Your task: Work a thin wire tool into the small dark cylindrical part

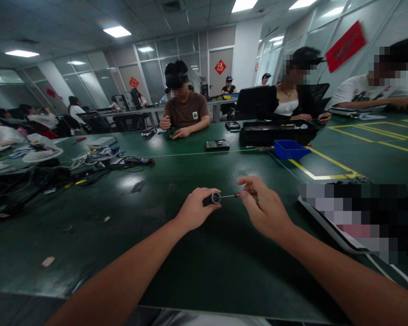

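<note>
Pinching a short dark cylinder (216, 198), the left hand (195, 210) has its fingers clamped along the top and its thumb pressed in from below, so the thing sits over the middle of the near tabletop (177, 271) with its pale-rimmed round end showing. The right hand (268, 210) holds a slim screwdriver (238, 195) by its red handle, thumb and fingertips together on it while the index finger arches above. The thin metal shaft runs level to the cylinder's ringed end; its tip seems to touch there, though it is too small to be certain. Across the room, a red paper diamond (220, 67) bears 1 golden character, 福; the dark writing on the larger red banner (346, 46) is too blurred to read. Opposite, a brown shirt (183, 111) carries a pale patch (195, 115) with a green emblem. Glossy green covers the tabletop, crossed by yellow tape (336, 176). Beyond the hands lie a flat rectangular circuit board (217, 144), an angular blue plastic bin (289, 151) and a long black tray (258, 139), with tangled cables (80, 159) off to the left
</note>
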